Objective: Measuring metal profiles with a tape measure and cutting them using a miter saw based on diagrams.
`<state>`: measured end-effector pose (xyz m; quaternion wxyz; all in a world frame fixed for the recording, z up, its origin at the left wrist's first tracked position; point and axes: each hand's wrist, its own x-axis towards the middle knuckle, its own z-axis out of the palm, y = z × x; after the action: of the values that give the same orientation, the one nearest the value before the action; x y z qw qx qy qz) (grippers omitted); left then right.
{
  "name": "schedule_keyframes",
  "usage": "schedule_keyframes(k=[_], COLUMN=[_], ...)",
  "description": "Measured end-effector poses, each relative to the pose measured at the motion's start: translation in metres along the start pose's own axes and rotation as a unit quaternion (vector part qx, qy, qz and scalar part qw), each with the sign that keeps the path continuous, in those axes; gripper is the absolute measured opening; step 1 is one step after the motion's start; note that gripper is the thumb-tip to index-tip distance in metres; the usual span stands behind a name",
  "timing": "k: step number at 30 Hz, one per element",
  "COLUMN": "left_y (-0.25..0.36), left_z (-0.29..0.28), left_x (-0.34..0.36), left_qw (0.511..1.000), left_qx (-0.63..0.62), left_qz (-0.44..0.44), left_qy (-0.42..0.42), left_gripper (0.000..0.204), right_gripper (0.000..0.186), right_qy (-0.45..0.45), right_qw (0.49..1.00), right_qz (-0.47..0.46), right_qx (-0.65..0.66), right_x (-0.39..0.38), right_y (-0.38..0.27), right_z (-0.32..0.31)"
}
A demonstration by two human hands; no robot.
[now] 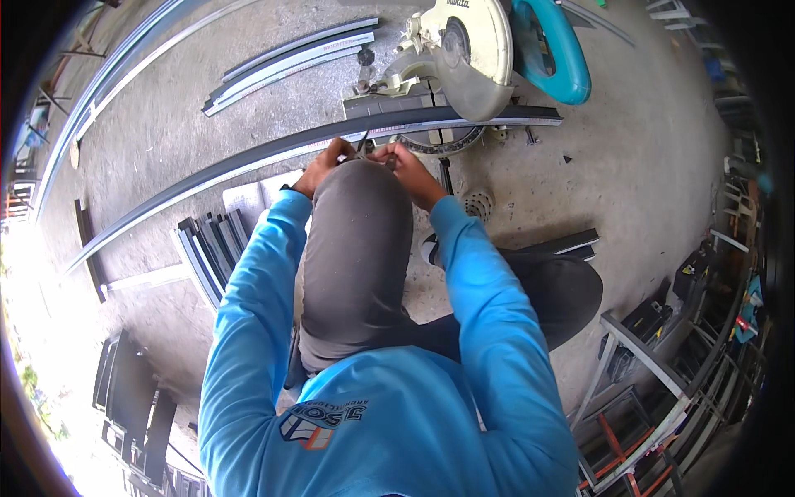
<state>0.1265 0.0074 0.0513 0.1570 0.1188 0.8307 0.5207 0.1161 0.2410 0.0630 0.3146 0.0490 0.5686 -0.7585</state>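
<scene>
Dark grey metal makes up the long bar [290, 143] that I see running from the lower left, up past the hands and across the base of the mitre saw [464, 58]. Just on the near side of it, I have both hands drawn close together over the raised knee [356, 224]. The left hand [319, 170] has its fingers bent inward, their upper edge right by the bar's near side; from my view I cannot tell whether they touch it. The right hand [418, 176] comes in from the other side, fingers curled, also just short of the bar. Between the two sets of fingers I make out a thin dark piece [362, 142], its upper end overlapping the bar in my view. The knee hides the fingertips, so I cannot tell which hand, if either, is clamped on that piece.

Beyond the bar, short profiles [290, 73] lie on the concrete floor [166, 137], left of the saw. Nearer, a bundle of dark strips [199, 253] sits left of the left sleeve [257, 306], and a round slotted piece [478, 203] stands just right of the right wrist.
</scene>
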Motion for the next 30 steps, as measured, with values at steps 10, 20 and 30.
schedule_keyframes(k=[10, 20, 30], left_y=[-0.003, -0.049, 0.024], left_z=[-0.047, -0.112, -0.019], left_x=[0.007, -0.066, 0.038], left_qw=[0.965, 0.933, 0.923], left_qx=[0.182, 0.172, 0.276], left_qz=[-0.102, -0.311, -0.267], left_qy=[-0.156, -0.058, -0.009], left_gripper=[0.042, 0.026, 0.031], right_gripper=[0.039, 0.016, 0.048], right_qy=[0.065, 0.517, 0.474], right_qw=[0.992, 0.801, 0.832], right_qz=[0.035, -0.169, -0.159], right_qx=[0.107, 0.249, 0.239], right_x=[-0.001, 0.000, 0.061], right_y=[0.053, 0.019, 0.010], right_z=[-0.072, -0.226, -0.170])
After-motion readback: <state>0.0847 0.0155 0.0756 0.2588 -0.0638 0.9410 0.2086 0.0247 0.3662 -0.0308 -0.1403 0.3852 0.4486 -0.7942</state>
